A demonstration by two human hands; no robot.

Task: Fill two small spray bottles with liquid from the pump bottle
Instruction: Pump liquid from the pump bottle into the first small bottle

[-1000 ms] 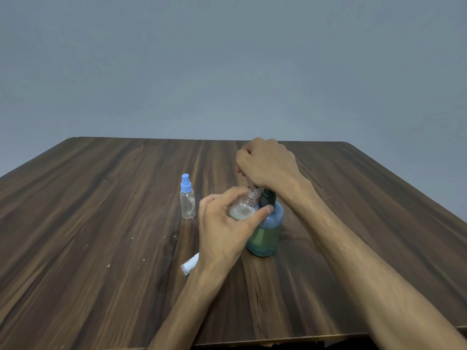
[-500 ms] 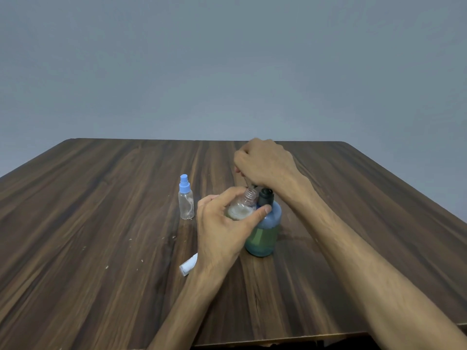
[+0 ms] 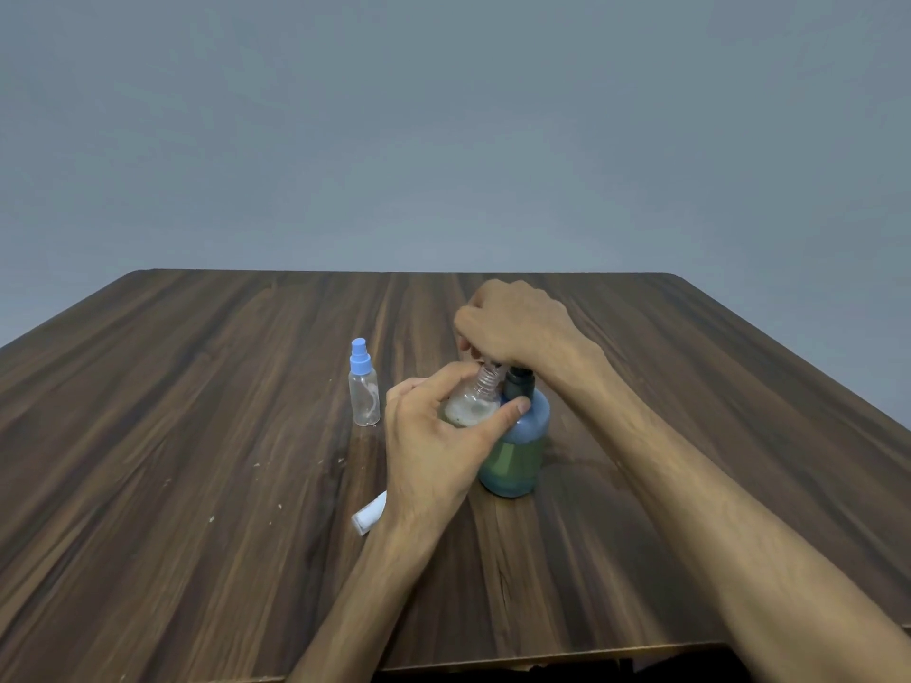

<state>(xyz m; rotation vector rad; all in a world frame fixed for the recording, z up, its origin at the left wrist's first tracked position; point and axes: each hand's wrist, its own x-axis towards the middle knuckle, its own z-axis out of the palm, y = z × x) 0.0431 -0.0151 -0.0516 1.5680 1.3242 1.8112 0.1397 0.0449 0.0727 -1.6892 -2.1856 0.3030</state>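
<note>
Capped spray bottle [image 3: 364,390] beside hands

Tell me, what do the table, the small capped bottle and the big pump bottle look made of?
Table: dark wood or wood-look laminate with streaky grain and a dull sheen; which one I cannot tell. Small capped bottle: clear plastic, probably, since the table shows through it, with an opaque blue cap. Pump bottle: translucent bluish plastic, likely, as greenish liquid shows inside.
</note>
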